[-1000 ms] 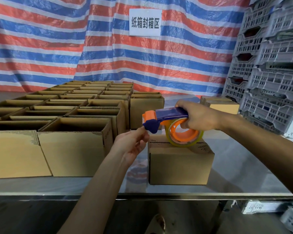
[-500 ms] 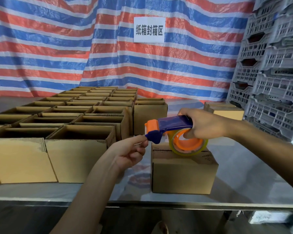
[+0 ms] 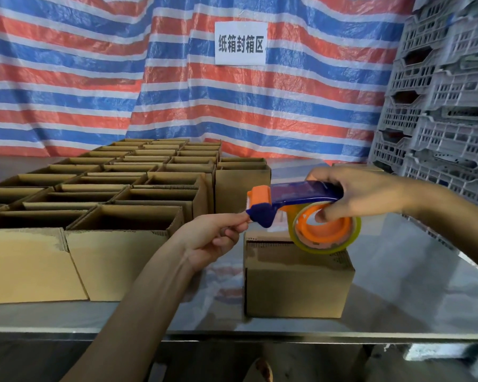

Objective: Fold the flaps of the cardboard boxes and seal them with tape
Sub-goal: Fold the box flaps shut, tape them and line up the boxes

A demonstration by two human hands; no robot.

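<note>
The right hand gripped the tape dispenser, lying left-right just above the closed cardboard box, and the left hand pinched the tape end at its left tip.

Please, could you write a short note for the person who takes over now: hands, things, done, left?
Right hand grips the tape dispenser over the closed box.
Left hand pinches what looks like the tape end at its nose.
Done: this box's flaps are folded; tape on it cannot be told.
Left: tape it; then fold and tape the open boxes on the table's left.
</note>
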